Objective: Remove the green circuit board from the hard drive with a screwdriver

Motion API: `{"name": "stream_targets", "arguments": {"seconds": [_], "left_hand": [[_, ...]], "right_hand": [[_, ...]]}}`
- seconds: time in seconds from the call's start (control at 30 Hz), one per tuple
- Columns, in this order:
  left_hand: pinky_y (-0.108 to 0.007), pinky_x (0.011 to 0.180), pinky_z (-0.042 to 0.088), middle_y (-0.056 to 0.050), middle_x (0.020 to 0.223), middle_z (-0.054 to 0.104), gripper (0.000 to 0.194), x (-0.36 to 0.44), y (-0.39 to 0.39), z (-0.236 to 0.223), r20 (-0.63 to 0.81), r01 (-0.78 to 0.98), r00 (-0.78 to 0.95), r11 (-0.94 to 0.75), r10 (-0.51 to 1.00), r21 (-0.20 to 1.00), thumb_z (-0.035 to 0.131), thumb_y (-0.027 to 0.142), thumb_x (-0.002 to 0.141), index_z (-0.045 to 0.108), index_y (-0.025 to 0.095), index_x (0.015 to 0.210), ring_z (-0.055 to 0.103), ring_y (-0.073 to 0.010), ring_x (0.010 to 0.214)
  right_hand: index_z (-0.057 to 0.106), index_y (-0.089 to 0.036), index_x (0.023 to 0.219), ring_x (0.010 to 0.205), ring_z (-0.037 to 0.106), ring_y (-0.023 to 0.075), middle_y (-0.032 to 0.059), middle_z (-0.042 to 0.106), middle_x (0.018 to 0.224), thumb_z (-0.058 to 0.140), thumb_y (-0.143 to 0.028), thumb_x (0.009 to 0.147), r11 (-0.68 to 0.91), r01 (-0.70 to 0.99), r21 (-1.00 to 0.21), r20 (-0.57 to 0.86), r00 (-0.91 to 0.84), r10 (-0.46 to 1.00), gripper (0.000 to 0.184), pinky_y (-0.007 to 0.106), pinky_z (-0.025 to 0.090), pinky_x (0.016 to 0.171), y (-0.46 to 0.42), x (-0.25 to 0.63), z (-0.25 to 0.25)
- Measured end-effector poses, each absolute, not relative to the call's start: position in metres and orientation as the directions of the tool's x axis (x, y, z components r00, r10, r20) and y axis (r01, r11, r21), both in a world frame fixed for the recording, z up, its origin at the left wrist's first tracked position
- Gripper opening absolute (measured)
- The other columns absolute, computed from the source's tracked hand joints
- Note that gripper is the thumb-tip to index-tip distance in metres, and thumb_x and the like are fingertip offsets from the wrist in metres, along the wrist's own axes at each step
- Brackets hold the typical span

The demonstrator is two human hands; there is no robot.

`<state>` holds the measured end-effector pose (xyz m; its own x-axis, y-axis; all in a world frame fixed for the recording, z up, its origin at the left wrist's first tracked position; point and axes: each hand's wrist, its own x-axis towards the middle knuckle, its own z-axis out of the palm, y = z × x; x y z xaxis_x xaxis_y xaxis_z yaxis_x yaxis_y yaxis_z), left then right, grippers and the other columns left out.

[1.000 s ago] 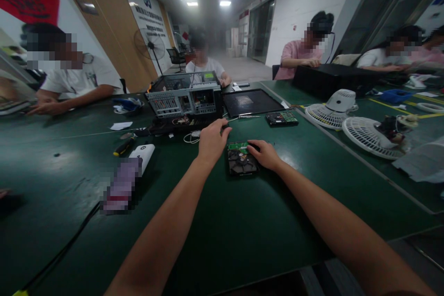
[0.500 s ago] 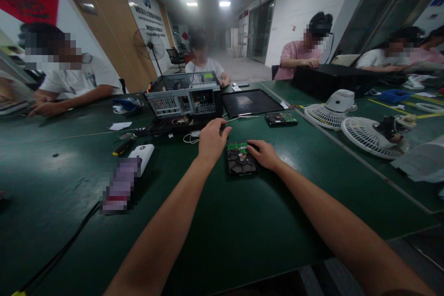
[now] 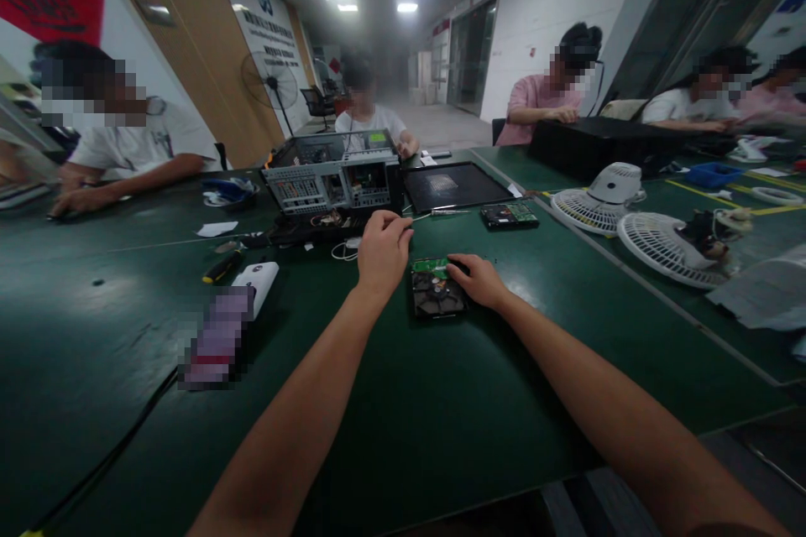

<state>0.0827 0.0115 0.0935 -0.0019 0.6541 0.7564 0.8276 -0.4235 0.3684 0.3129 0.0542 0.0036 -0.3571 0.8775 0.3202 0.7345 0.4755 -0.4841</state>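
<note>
Glossy green table (image 3: pixel 409 428), rectangular hard drive (image 3: pixel 437 300)

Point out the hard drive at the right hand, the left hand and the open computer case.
Hard drive (image 3: pixel 439 289): head view, middle of upper face.
Left hand (image 3: pixel 381 256): head view, back of hand.
Computer case (image 3: pixel 333 185): head view, metal side.

On the right side of the table, a white fan head (image 3: pixel 601 200) lies grille-down, just beside a second white fan grille (image 3: pixel 667 253) bearing an exposed motor (image 3: pixel 700 232). Behind them are a black box-shaped housing (image 3: pixel 604 144) and a blue tray (image 3: pixel 713 174). In the left background, a pedestal fan (image 3: pixel 272 84) stands before a lettered wall sign (image 3: pixel 268 27), near a black office chair (image 3: pixel 319 103).
</note>
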Motion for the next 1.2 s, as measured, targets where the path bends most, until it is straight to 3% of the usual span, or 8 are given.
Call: {"name": "stream_targets", "arguments": {"seconds": [0.3,0.7,0.97,1.2], "left_hand": [[-0.038,0.095,0.053,-0.007,0.109,0.066,0.027,0.0857,0.0104,0.0967,0.746,0.801,0.055,-0.475,0.664,0.365,0.054,0.008,0.092,0.069,0.022,0.11,0.064,-0.0223,0.105],[-0.037,0.09,0.054,-0.007,0.106,0.07,0.01,0.086,0.0106,0.0953,0.712,0.781,0.051,-0.472,0.7,0.408,0.064,0.017,0.091,0.063,0.021,0.1,0.066,-0.0226,0.1],[-0.036,0.084,0.055,-0.007,0.105,0.07,0.018,0.0862,0.0105,0.0943,0.7,0.8,0.01,-0.426,0.714,0.423,0.064,0.017,0.091,0.061,0.022,0.108,0.067,-0.0223,0.094],[-0.038,0.092,0.054,-0.008,0.109,0.068,0.017,0.0862,0.01,0.0963,0.725,0.785,0.044,-0.473,0.687,0.401,0.063,0.014,0.09,0.065,0.022,0.105,0.065,-0.0233,0.103]], "right_hand": [[0.067,-0.022,0.129,0.121,0.063,0.0264,0.0084,0.069,0.13,0.054,-0.044,0.098,0.456,0.746,-0.486,0.308,-0.342,0.888,0.041,0.039,0.046,0.107,0.0518,0.3114,0.0067],[0.067,-0.02,0.129,0.12,0.063,0.0253,0.0094,0.068,0.13,0.053,-0.043,0.098,0.469,0.728,-0.5,0.318,-0.35,0.881,0.041,0.038,0.046,0.106,0.053,0.3117,0.005],[0.067,-0.021,0.129,0.119,0.064,0.0252,0.0089,0.069,0.13,0.053,-0.044,0.098,0.466,0.74,-0.484,0.315,-0.35,0.882,0.041,0.038,0.046,0.106,0.0526,0.3118,0.0061],[0.067,-0.022,0.13,0.119,0.063,0.0259,0.0089,0.069,0.13,0.053,-0.043,0.098,0.461,0.735,-0.496,0.309,-0.347,0.885,0.04,0.039,0.046,0.106,0.0521,0.3116,0.0066]]}}
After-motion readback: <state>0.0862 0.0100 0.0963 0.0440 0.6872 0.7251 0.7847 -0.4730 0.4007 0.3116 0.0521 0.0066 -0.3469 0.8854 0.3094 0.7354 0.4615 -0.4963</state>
